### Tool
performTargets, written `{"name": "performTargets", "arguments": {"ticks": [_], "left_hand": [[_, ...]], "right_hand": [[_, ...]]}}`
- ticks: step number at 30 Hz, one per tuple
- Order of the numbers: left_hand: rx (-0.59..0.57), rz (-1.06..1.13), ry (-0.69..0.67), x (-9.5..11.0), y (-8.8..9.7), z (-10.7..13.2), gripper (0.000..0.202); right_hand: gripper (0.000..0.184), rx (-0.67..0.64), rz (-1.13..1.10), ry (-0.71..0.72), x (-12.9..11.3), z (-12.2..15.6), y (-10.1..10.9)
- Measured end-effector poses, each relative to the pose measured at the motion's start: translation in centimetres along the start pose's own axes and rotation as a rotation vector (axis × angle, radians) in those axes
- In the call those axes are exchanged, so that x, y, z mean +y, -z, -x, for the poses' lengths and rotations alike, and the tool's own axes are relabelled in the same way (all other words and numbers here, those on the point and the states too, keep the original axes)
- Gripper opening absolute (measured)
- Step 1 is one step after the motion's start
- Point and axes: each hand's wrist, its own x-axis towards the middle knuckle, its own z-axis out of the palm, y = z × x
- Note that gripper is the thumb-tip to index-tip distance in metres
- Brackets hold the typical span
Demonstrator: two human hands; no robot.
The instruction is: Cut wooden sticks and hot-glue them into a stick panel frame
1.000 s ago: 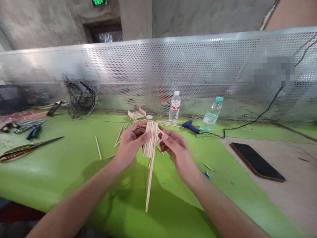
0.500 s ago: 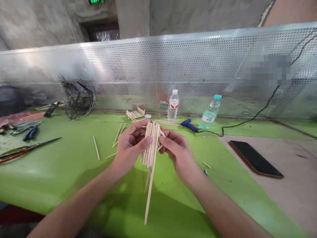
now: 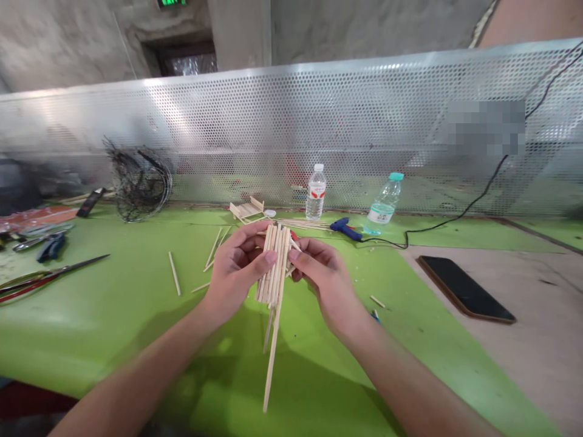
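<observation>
Side by side, several short wooden sticks form a small panel (image 3: 272, 273), held up over the green table. My left hand (image 3: 237, 267) is closed on its left side, thumb flat on the front. My right hand (image 3: 319, 267) pinches the right edge, where a short slanting stick pokes out by the thumb. One longer stick (image 3: 272, 364) runs down well past the panel's lower end, and a thinner piece hangs behind it. The fingers behind the panel are partly hidden, and I cannot tell how the sticks are joined.
A blue glue gun (image 3: 346, 229) with a black cord lies behind my right hand, near two water bottles (image 3: 316, 194). Loose sticks (image 3: 174, 273) and a small stick frame (image 3: 247, 209) lie left and behind. Scissors (image 3: 50, 276) rest far left; a phone (image 3: 464, 288) lies right.
The whole view has shifted very slightly. Both hands keep the same hold on the stick panel, with no clear movement of it.
</observation>
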Motion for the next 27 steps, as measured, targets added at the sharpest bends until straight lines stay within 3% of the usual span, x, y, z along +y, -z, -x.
{"name": "performTargets", "arguments": {"ticks": [7,11,19,23,27], "left_hand": [[0.009,-0.013,0.007,0.0,0.3,-0.1,0.042],[0.006,-0.032,0.014,0.2,0.4,-0.1,0.039],[0.100,0.150,0.133,0.1,0.6,-0.6,0.037],[0.141,0.220,0.245,0.1,0.9,-0.9,0.042],[0.141,0.263,0.246,0.0,1.4,-1.2,0.042]], "right_hand": [[0.030,0.017,0.093,0.007,0.1,-0.1,0.0],[0.036,0.025,0.024,-0.033,0.5,-0.3,0.4],[0.033,0.375,-0.163,-0.179,3.8,-3.3,4.1],[0.027,0.359,-0.152,-0.194,4.8,-3.7,4.5],[0.022,0.368,-0.204,-0.131,4.6,-3.3,3.8]]}}
